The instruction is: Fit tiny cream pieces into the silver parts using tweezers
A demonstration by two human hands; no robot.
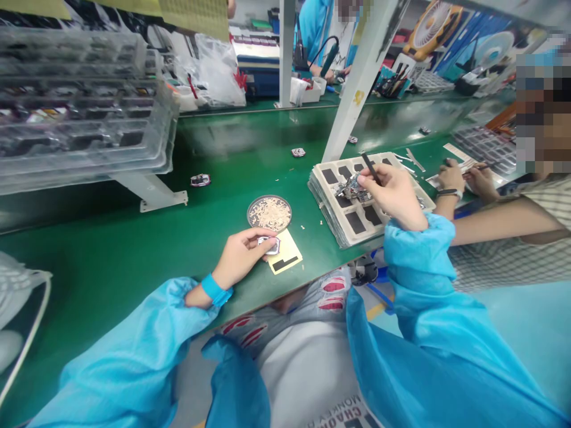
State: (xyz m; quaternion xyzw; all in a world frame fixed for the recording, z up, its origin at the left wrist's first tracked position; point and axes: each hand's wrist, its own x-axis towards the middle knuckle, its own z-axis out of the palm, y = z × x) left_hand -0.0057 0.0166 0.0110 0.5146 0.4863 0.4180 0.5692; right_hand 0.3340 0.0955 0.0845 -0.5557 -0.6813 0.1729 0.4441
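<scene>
Gripping hands (241,255) (395,193) part-hide black tool (369,166) and white piece (272,246)

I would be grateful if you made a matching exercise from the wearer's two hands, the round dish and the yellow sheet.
1. Left hand
2. Right hand
3. Round dish
4. Yellow sheet

A. Bears an angular black mark
B. Grips a small framed part
C. Holds a slim black tool over the cream compartmented tray
D. Contains many small pale pieces

Right pairs: 1-B, 2-C, 3-D, 4-A.
</scene>
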